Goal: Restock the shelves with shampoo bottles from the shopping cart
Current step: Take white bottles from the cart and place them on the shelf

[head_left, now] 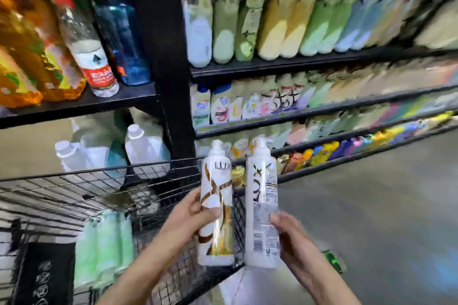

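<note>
My left hand [195, 215] grips a white-and-gold pump bottle [216, 186] upright, label facing me. Just to its right, my right hand [288, 235] holds a second white pump bottle [262, 193], turned so its back label and barcode show. Both bottles hover over the right rim of the black wire shopping cart [104, 176]. Inside the cart lie pale green bottles [104, 247]. The black shelves [297, 62] ahead and to the right carry rows of blurred shampoo bottles on several levels.
A left shelf bay holds orange oil bottles [27, 57], a water bottle [86, 49] and a blue jug [124, 39], with white jugs [138, 146] below. Grey floor [384, 205] stretches to the right. A green item [333, 259] lies by my right wrist.
</note>
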{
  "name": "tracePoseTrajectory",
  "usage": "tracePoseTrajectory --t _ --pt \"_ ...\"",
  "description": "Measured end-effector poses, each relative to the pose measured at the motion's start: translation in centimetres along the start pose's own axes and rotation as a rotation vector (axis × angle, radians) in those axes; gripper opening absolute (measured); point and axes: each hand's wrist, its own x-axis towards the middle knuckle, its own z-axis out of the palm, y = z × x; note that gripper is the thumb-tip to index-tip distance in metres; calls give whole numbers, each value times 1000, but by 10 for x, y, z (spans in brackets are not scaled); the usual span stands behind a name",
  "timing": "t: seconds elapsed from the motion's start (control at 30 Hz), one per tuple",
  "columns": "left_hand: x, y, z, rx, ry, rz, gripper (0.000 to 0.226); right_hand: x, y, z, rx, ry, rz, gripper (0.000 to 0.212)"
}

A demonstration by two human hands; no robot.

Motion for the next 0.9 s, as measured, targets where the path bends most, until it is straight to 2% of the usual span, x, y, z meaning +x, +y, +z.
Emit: tracePoseTrajectory --t 0.07,0.2,0.27,0.33,0.43,0.47,0.53,0.67,0.8,0.9 --pt "13 17 41 13 -35 64 54 -8 -24 -27 14 -4 -104 49" --pt "43 36 126 26 -97 113 71 -28 -75 -96 54 -15 -246 7" --pt "54 39 169 -7 -101 118 75 -36 -99 -133 34 -7 -295 13" --pt "66 42 210 -7 -106 129 79 -44 -121 -168 2 14 -337 6" --pt "76 46 262 2 -124 163 78 -53 -150 -214 -28 20 -373 48" --pt "81 48 276 0 -129 168 76 -54 -159 -227 -26 26 -377 56" --pt "89 52 299 -14 -132 172 76 -54 -172 -250 -7 3 -392 62" --pt "113 77 330 50 -133 209 94 -30 -203 -280 28 -58 -394 82" --pt "149 118 351 98 -140 279 108 8 -245 -293 9 -97 -409 88" --pt "195 149 363 83 -136 342 103 44 -288 -311 -9 -120 -432 78"
